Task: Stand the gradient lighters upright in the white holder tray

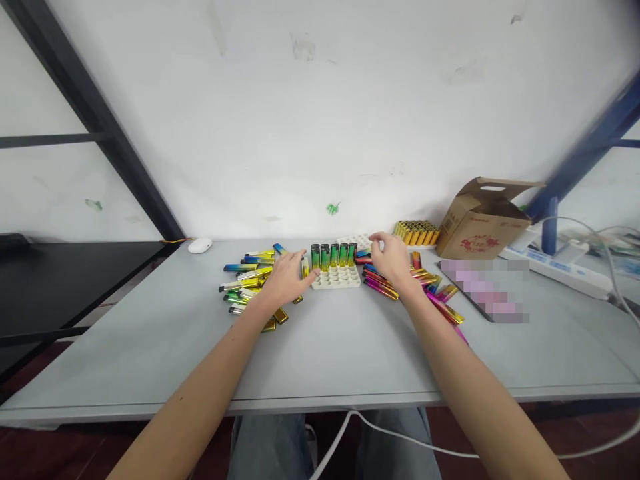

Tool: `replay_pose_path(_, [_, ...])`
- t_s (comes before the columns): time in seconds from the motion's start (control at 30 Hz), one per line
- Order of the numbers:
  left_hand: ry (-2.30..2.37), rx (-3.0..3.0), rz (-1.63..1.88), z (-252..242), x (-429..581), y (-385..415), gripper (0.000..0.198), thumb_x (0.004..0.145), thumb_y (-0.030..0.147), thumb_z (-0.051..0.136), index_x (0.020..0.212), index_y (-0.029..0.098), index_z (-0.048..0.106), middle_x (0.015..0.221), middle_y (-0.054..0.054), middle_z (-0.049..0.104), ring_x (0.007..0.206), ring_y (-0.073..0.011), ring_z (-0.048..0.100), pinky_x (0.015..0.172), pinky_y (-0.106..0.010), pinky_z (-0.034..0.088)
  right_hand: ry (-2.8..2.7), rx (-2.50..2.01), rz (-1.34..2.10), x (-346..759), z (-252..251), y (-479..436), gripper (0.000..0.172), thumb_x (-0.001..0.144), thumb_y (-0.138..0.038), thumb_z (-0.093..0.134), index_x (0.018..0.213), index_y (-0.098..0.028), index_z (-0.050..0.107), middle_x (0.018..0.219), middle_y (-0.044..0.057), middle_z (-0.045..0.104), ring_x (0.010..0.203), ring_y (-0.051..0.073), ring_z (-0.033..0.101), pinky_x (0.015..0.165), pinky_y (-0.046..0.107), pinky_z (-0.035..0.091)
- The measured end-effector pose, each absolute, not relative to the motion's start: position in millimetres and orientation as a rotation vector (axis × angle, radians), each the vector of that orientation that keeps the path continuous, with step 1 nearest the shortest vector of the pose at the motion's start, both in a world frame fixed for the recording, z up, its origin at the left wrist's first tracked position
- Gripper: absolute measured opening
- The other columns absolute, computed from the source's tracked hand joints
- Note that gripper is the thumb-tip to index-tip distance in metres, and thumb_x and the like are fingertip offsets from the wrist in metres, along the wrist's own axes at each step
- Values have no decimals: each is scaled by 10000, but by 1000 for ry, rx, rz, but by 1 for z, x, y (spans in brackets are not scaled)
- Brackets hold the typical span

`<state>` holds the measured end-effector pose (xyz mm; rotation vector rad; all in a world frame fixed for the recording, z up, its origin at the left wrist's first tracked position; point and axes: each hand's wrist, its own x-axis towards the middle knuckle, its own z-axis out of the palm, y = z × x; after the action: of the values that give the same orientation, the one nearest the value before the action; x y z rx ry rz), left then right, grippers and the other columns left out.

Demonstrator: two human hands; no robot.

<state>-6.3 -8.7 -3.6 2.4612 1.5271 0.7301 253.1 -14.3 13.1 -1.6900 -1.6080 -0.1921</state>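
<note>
My left hand [287,277] is over the left pile of shiny, slim yellow, green and blue tubes [245,283]. Its fingers are spread and the thumb reaches towards the white holed tray [336,279]. A yellow-and-white piece [305,267] shows between finger and thumb; contact is unclear. Several green-to-yellow tubes [335,256] with dark ends stand upright in the tray's back part. My right hand [393,259] is to the right of the tray, fingers bent and tips close together, above a pile of pink, gold, red and blue tubes [383,287]. What its fingertips hold is too small to name.
A second white holed tray [353,240] lies behind, by the wall. Upright orange-gold tubes [417,232] stand at the back right beside an open cardboard box [477,220]. Farther right are a blurred flat item [483,290] and a power strip [560,270]. A white case [200,245] sits back left.
</note>
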Motion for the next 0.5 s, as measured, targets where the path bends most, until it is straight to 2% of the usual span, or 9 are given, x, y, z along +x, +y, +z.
replay_pose_path(0.07, [1480, 2550, 611, -6, -6, -10, 746, 879, 615, 460, 1416, 100, 411, 1417, -190, 496, 1367, -354, 377, 1116, -507, 312, -1694, -1855, -178, 262, 9, -11, 342, 858, -152, 433, 986, -156, 750, 991, 118, 747, 976, 263, 644, 843, 350, 438])
replay_pose_path(0.2, [1464, 2688, 469, -8, -6, -10, 716, 859, 689, 447, 1294, 133, 565, 1477, -180, 441, 1432, -389, 272, 1146, -557, 250, -1824, -1990, -234, 260, 1, -11, 334, 816, -80, 460, 890, -143, 779, 959, 159, 745, 1007, 292, 621, 869, 379, 410])
replay_pose_path(0.27, [1487, 2705, 433, -9, -7, -9, 704, 847, 709, 452, 1231, 143, 620, 1500, -178, 413, 1446, -401, 238, 1148, -576, 240, -1911, -1903, -222, 255, -2, -10, 348, 794, -45, 466, 900, -152, 780, 993, 136, 746, 1044, 280, 600, 901, 366, 397])
replay_pose_path(0.37, [1499, 2704, 410, -10, -8, -8, 707, 833, 701, 488, 1253, 148, 621, 1511, -178, 402, 1452, -404, 225, 1149, -588, 236, -2068, -1673, -182, 248, -3, -9, 374, 782, -11, 447, 901, -164, 767, 1025, 88, 743, 1047, 239, 582, 935, 322, 387])
replay_pose_path(0.5, [1497, 2701, 397, -9, -7, -8, 708, 819, 675, 533, 1285, 147, 611, 1514, -176, 401, 1454, -406, 222, 1152, -590, 237, -2107, -1582, -165, 241, -5, -8, 337, 744, 11, 454, 834, -144, 740, 982, 94, 740, 998, 219, 578, 940, 288, 382])
